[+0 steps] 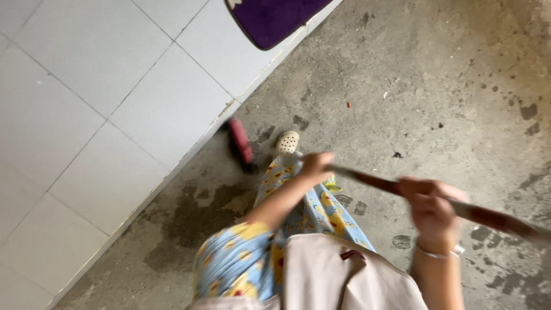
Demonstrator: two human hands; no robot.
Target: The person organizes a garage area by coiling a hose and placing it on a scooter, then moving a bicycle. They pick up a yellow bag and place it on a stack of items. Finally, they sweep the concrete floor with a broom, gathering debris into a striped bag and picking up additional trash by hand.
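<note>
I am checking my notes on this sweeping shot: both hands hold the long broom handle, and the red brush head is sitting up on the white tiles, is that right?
Not quite. Both the left hand and the right hand do grip the broom handle, but the head view shows the red brush head down on the grey concrete floor, beside the edge of the white tiles, not on them.
</note>
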